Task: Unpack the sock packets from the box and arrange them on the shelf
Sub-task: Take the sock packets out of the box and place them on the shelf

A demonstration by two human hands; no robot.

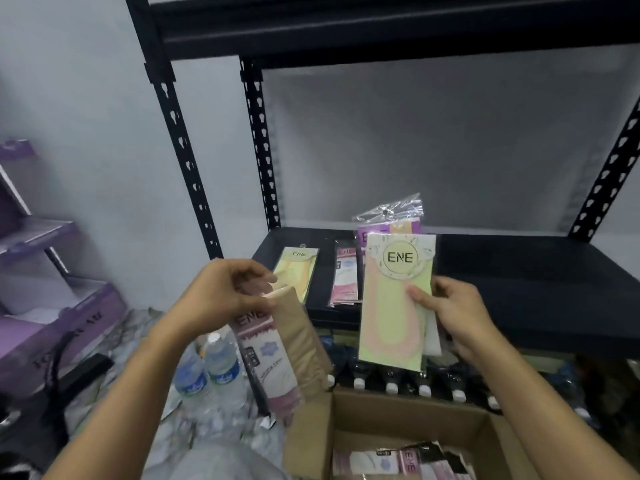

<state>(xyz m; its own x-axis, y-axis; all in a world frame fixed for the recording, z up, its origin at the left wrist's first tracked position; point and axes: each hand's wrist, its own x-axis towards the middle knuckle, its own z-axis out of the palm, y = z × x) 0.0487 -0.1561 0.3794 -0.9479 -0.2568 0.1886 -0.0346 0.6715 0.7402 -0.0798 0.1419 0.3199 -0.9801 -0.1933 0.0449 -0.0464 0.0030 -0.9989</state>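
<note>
The right hand [464,320] grips fanned sock packets [391,306]; the glossy back ones could slip. The left hand [218,292] pinches a pink packet [266,362].

Two clear plastic water bottles [221,363] with blue labels stood close together on crumpled pale sheeting [138,327] that covered the floor. To their left sat a purple cardboard display stand [52,306] with stepped tiers. A black object [86,370], too blurred to name, lay just in front of it. Farther right ran a row of dark bottles with white caps [391,381]. A plain grey wall [86,98] rose behind.
</note>
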